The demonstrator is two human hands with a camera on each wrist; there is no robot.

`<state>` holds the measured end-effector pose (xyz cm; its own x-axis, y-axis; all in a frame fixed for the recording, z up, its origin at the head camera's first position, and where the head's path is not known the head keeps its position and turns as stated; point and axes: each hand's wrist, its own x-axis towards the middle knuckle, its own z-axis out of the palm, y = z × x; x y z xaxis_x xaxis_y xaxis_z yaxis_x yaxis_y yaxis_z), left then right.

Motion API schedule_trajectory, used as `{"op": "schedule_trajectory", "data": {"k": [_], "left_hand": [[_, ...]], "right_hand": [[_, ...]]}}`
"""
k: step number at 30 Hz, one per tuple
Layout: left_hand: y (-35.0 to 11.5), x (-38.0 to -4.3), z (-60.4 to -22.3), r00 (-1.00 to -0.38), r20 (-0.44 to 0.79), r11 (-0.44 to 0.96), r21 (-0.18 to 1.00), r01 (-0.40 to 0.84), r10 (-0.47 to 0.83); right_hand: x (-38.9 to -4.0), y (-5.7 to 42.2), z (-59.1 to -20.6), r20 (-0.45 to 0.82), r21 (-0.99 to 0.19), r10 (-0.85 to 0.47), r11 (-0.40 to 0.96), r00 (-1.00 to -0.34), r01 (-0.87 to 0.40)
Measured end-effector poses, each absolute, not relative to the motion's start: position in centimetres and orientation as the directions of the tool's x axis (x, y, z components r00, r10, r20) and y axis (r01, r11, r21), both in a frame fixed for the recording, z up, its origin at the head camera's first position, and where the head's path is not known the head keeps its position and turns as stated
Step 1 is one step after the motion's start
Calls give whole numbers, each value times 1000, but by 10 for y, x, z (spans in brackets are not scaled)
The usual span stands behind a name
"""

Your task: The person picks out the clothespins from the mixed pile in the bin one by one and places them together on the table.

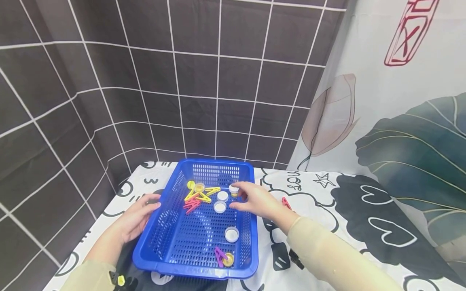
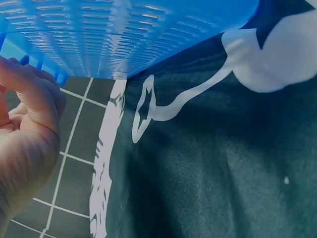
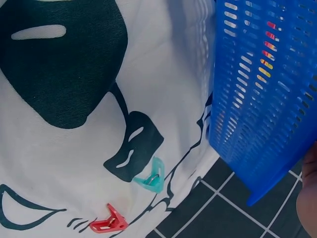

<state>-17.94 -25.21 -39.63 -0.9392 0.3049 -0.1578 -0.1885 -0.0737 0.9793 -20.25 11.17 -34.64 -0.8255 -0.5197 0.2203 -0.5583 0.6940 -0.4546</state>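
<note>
A blue plastic basket (image 1: 196, 271) stands before me. My left hand (image 1: 140, 214) grips its left rim, fingers bent at the edge. Inside the basket, my right hand (image 1: 260, 201) reaches over the right wall. Its forefinger touches a small white-topped round container (image 1: 234, 189) with a yellow band; the thumb stands apart from it. Close by lie two white round lids, one (image 1: 222, 196) behind the other (image 1: 220, 207). Yellow clothespins (image 1: 204, 197) and red clothespins (image 1: 191, 205) lie left of them. In the right wrist view, only a sliver of the right hand (image 3: 308, 191) shows.
Nearer me in the basket are another white lid (image 1: 231, 234), a purple clothespin (image 1: 219, 256) and a round yellow piece (image 1: 228, 260). Outside, on the patterned cloth, lie a red clothespin (image 3: 110, 221) and a teal clothespin (image 3: 152, 177). A tile-patterned curtain (image 1: 196, 109) hangs behind.
</note>
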Motion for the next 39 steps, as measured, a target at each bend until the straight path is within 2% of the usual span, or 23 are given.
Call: {"op": "schedule_trajectory", "data": {"k": [16, 26, 33, 39], "left_hand": [[-252, -180, -396, -938, -150, -78, 980, -183, 313], [-252, -179, -395, -939, -164, -68, 979, -193, 303], [-251, -180, -395, -938, -164, -78, 977, -196, 304], [-252, -180, -394, -934, -154, -90, 977, -192, 323]], "right_hand": [[-199, 107, -346, 141, -436, -620, 661, -772, -610], [-194, 100, -344, 6, -405, -701, 650, -713, -643], [-192, 96, -343, -44, -367, -769, 606, -638, -706], [-190, 91, -340, -71, -367, -778, 602, -624, -709]]}}
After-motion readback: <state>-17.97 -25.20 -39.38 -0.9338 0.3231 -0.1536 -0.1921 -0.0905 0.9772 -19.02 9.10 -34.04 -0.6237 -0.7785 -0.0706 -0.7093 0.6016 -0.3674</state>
